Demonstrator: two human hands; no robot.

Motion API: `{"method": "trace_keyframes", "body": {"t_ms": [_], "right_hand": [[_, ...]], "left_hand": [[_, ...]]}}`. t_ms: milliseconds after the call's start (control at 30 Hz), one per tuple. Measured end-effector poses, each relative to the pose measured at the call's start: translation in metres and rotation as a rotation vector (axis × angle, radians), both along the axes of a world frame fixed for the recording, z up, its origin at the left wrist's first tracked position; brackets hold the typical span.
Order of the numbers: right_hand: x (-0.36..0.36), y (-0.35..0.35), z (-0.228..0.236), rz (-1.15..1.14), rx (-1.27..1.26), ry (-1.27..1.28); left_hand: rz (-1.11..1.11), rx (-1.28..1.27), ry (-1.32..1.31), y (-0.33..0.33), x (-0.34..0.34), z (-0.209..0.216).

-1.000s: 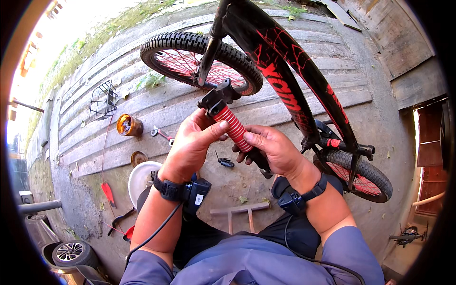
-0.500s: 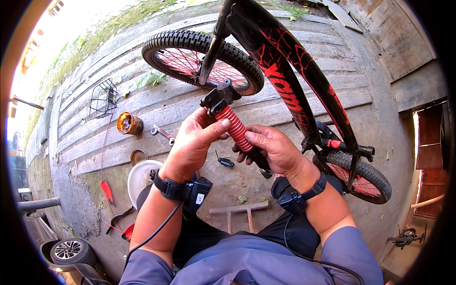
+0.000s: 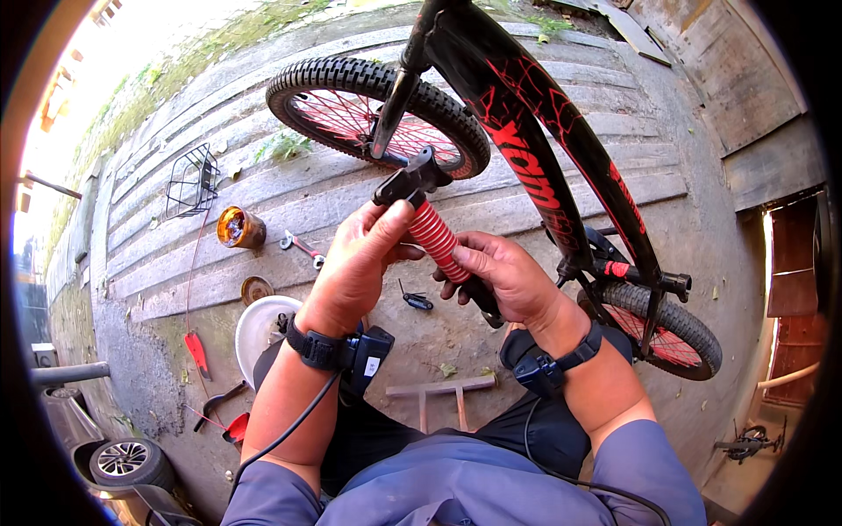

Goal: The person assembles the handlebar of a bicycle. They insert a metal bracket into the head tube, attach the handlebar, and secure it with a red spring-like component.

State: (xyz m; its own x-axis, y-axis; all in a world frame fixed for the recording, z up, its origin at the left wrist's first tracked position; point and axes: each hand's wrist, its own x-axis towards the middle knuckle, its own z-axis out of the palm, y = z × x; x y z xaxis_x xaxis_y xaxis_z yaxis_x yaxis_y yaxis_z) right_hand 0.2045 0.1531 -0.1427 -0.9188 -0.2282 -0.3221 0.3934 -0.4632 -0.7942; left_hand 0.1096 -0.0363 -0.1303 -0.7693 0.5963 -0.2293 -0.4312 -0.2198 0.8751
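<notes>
Between my hands is a black post with a red, pale-striped coil (image 3: 433, 230) around it, held at a slant. Its black clamp-like head (image 3: 412, 178) points up and away from me. My left hand (image 3: 368, 250) is closed around the upper end of the coil, its thumb just below the head. My right hand (image 3: 502, 273) grips the lower part, thumb lying on the coil. The black lower end (image 3: 482, 298) sticks out below my right fingers. Just beyond the post stands a black and red bicycle frame (image 3: 526, 149).
The bicycle's front wheel (image 3: 377, 114) and rear wheel (image 3: 671, 329) rest on the ground. At left are an amber jar of brown grease (image 3: 239, 229), a wrench (image 3: 303, 249), a wire basket (image 3: 193, 181) and a white lid (image 3: 259, 337). A folding multi-tool (image 3: 417, 301) lies below my hands.
My left thumb has moved up the coil to just under the head. The head has turned slightly. My right hand stays in nearly the same place.
</notes>
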Motion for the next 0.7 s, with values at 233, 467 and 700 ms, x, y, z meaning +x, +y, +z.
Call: {"method": "trace_keyframes", "body": {"t_ms": [233, 467, 700], "right_hand": [[-0.0003, -0.0007, -0.002, 0.043, 0.132, 0.055], [-0.0009, -0.0033, 0.0004, 0.05, 0.14, 0.029], [-0.0017, -0.0046, 0.0023, 0.048, 0.093, 0.008]], "left_hand": [[0.039, -0.09, 0.041, -0.0018, -0.0044, 0.005], [0.046, -0.13, 0.069, -0.0029, -0.0048, 0.0022], [0.066, -0.159, 0.106, -0.0013, -0.0049, 0.0038]]}}
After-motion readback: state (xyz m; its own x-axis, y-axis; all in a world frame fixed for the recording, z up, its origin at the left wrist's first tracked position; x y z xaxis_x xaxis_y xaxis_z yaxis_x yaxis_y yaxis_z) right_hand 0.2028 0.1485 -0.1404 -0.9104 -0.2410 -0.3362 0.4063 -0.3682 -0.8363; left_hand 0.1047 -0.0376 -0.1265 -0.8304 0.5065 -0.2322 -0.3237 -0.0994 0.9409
